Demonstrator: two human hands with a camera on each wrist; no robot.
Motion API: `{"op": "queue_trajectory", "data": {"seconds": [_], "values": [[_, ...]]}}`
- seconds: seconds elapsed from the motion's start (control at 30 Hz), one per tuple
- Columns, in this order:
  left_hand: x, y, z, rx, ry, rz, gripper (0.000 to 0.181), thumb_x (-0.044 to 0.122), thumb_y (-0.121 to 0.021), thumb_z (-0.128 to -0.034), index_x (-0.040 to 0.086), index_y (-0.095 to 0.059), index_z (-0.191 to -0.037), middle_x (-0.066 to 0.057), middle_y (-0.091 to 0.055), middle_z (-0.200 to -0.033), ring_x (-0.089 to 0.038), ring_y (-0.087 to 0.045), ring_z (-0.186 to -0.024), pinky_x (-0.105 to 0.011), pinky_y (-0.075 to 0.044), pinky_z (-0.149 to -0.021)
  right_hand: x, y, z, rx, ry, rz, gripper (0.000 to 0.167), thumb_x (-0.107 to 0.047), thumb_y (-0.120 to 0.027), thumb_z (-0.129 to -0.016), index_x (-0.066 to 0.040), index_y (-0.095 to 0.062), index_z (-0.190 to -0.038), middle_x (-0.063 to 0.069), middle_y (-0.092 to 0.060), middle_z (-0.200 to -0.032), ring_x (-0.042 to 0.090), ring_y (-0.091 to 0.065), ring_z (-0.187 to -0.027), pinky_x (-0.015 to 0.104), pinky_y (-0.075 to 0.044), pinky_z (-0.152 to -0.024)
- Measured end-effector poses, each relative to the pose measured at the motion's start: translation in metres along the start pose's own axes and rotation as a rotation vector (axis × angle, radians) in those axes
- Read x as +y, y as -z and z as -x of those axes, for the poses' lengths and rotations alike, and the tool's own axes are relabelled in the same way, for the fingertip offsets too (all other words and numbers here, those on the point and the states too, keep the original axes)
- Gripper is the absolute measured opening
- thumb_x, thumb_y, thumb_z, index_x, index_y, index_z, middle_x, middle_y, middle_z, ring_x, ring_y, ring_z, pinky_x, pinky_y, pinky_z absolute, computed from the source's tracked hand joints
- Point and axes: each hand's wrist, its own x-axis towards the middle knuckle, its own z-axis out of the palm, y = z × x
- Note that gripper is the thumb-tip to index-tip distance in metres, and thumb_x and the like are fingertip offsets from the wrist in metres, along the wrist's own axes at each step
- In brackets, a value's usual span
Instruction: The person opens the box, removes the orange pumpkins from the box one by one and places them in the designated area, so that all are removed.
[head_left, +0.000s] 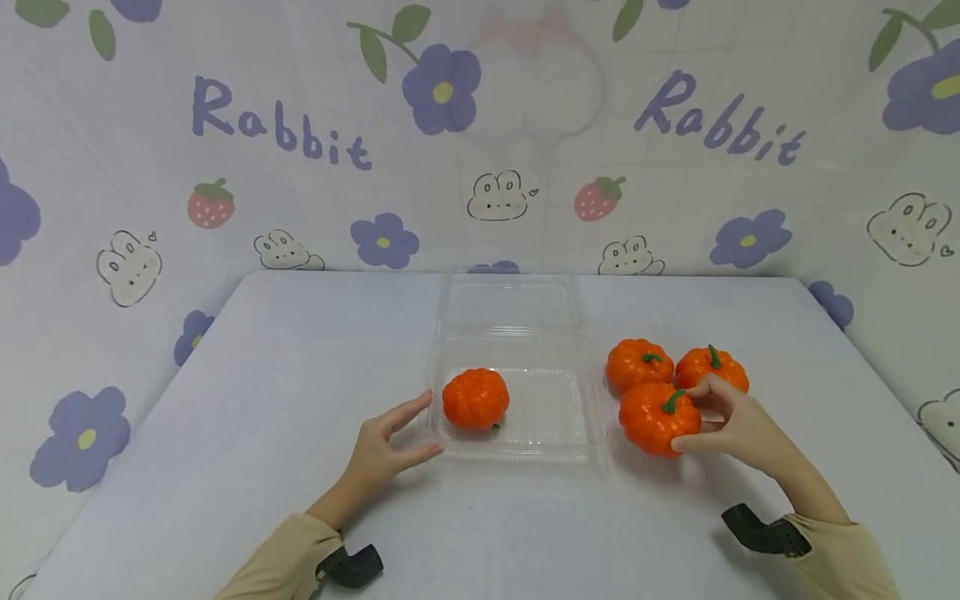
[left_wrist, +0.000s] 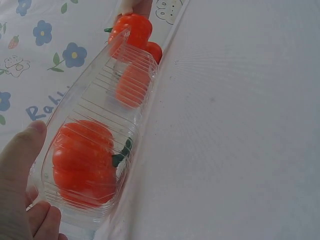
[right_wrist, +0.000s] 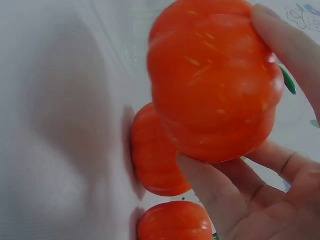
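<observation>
A small glossy orange pumpkin [head_left: 651,421] with a green stem is gripped between the thumb and fingers of my right hand [head_left: 738,429]. In the right wrist view this pumpkin [right_wrist: 215,80] is raised off the table, in front of two others. Another pumpkin [head_left: 476,400] sits in the left part of a clear plastic clamshell box [head_left: 543,454], its stem towards me. My left hand [head_left: 382,442] is at the box's left side, thumb and index finger spread at its edge. The left wrist view shows fingers [left_wrist: 47,220] beside the box wall.
Two more orange pumpkins, one on the left [head_left: 637,365] and one on the right [head_left: 712,367], stand on the white table [head_left: 300,350] right of the box. The box lid [head_left: 510,304] lies folded back. A printed cloth [head_left: 300,50] hangs behind.
</observation>
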Motion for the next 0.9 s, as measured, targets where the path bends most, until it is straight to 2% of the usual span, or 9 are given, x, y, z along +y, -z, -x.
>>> {"op": "queue_trajectory", "data": {"seconds": [0.27, 0.4, 0.57, 0.67, 0.9], "values": [[0.002, 0.0, 0.003, 0.006, 0.011, 0.007, 0.057, -0.007, -0.077, -0.0625, -0.016, -0.052, -0.113, -0.027, -0.053, -0.114, -0.035, -0.05, -0.108, -0.045, -0.039, -0.089, 0.011, -0.002, -0.004, -0.066, -0.021, -0.001, 0.05, -0.014, -0.08, -0.067, 0.001, -0.041, -0.095, 0.015, -0.051, -0.103, 0.019, -0.052, -0.093, 0.022, -0.049, -0.073], [0.005, 0.0, 0.003, 0.008, 0.009, 0.005, 0.057, -0.008, -0.077, -0.0619, -0.016, -0.052, -0.112, -0.027, -0.053, -0.114, -0.036, -0.05, -0.107, -0.046, -0.039, -0.088, 0.014, -0.003, -0.004, -0.09, -0.032, 0.006, 0.051, -0.015, -0.08, -0.066, 0.0, -0.04, -0.093, 0.016, -0.052, -0.102, 0.027, -0.052, -0.095, 0.023, -0.05, -0.073], [0.008, 0.0, -0.002, 0.003, 0.026, 0.012, 0.057, -0.008, -0.077, -0.0622, -0.017, -0.052, -0.112, -0.027, -0.053, -0.114, -0.035, -0.049, -0.108, -0.039, -0.039, -0.092, 0.011, -0.001, -0.006, -0.097, -0.042, 0.032, 0.052, -0.016, -0.081, -0.064, 0.0, -0.04, -0.092, 0.017, -0.052, -0.102, 0.035, -0.051, -0.097, 0.03, -0.051, -0.074], [0.01, 0.0, -0.004, -0.001, 0.041, 0.018, 0.057, -0.008, -0.076, -0.0627, -0.017, -0.051, -0.113, -0.027, -0.052, -0.115, -0.034, -0.049, -0.11, -0.035, -0.038, -0.093, 0.012, -0.001, -0.007, -0.101, -0.042, 0.047, 0.053, -0.017, -0.082, -0.064, 0.0, -0.04, -0.092, 0.017, -0.053, -0.101, 0.034, -0.051, -0.096, 0.033, -0.05, -0.075], [0.016, 0.003, -0.007, -0.003, 0.05, 0.002, 0.057, -0.007, -0.077, -0.0625, -0.016, -0.052, -0.113, -0.027, -0.053, -0.114, -0.034, -0.05, -0.109, -0.043, -0.038, -0.091, 0.012, 0.0, -0.008, -0.141, -0.062, 0.041, 0.054, -0.016, -0.08, -0.067, 0.0, -0.038, -0.097, 0.017, -0.051, -0.104, 0.034, -0.05, -0.097, 0.037, -0.05, -0.077]]}}
